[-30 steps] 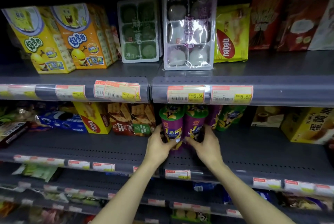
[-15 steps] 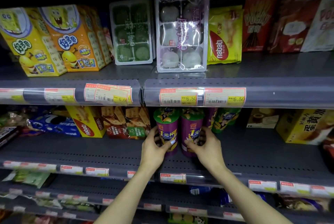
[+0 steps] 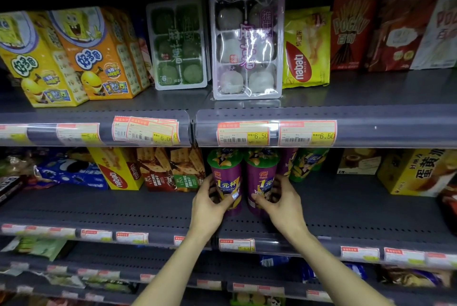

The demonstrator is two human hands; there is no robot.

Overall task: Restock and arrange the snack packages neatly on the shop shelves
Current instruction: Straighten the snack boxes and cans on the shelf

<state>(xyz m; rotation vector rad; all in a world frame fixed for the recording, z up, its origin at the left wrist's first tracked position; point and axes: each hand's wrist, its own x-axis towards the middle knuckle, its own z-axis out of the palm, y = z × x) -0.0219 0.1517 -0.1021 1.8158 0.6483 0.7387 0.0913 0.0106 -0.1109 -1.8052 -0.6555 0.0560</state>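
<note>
Both hands are staying where they were half a second ago, wrapped around the two purple cups; only the view is drifting slightly. The left hand [image 3: 210, 203] is gripping the left purple cup [image 3: 225, 179], thumb across its front, and the right hand [image 3: 279, 202] is curling around the right purple cup [image 3: 261, 179] — each cup lying just ahead of its own palm. Both cups are standing upright, long axes vertical, side by side and nearly touching on the middle shelf [image 3: 123, 209]. Green cups [image 3: 305, 164] are waiting behind and to the right of the right hand's grip — so any push backward is likely heading toward them.
</note>
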